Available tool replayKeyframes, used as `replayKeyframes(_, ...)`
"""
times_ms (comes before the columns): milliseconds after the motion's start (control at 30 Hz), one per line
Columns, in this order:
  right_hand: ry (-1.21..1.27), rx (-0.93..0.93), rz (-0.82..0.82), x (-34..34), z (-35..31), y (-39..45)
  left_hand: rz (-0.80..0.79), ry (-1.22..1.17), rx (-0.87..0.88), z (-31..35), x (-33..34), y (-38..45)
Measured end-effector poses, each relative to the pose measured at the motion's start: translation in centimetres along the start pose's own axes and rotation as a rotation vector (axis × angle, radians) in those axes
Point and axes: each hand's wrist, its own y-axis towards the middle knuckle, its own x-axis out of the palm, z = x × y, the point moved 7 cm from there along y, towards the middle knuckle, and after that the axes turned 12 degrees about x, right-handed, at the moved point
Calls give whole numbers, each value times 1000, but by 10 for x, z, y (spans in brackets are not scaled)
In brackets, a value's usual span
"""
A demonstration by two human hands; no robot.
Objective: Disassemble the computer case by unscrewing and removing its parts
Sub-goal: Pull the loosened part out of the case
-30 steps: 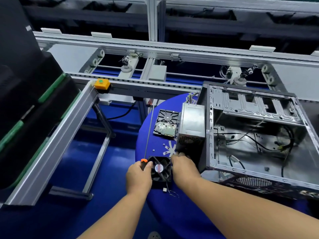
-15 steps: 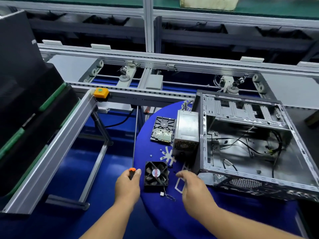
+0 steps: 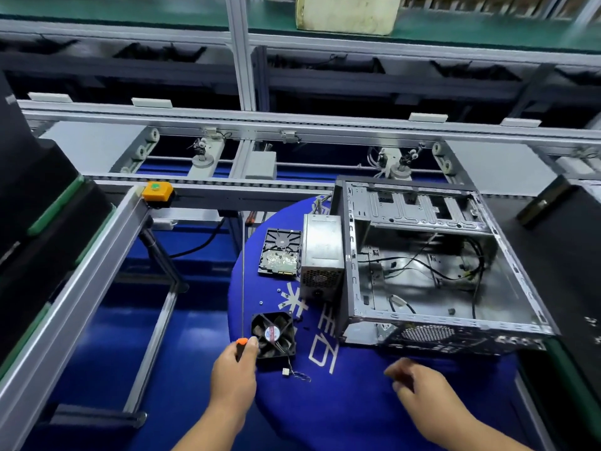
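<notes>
Stripped case sitting open on the blue mat, hands hovering in front of it.

The grey sheet-metal computer case (image 3: 432,271) is lying on its side on the round blue mat (image 3: 341,402), open face up, loose black cables trailing inside. It is likely stiff but bulky, with thin stamped edges that could bite, so gripping the folded frame rails looks safest. Just left of the case a silver boxy power supply (image 3: 322,255) is standing, and further left a black hard drive (image 3: 280,253) is lying board-up. Near the case's front-left corner a black square cooling fan (image 3: 274,335) is resting, light and fragile. The left hand (image 3: 234,375) is gripping the orange-handled long-shaft screwdriver (image 3: 243,288). The right hand (image 3: 422,390) is hanging loosely curled, holding nothing, in front of the case.
</notes>
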Motion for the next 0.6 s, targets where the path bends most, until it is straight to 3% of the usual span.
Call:
replayKeyframes(167, 24, 12, -16, -13, 18, -6, -45, -140, -92, 2, 28, -6)
replayKeyframes(367, -21, -29, -59, -39, 29, 1, -117, -112, -75, 22, 73, -42)
replayKeyframes(600, -88, -297, -241, -43, -15, 8, -245, -549, -274, 55, 132, -85)
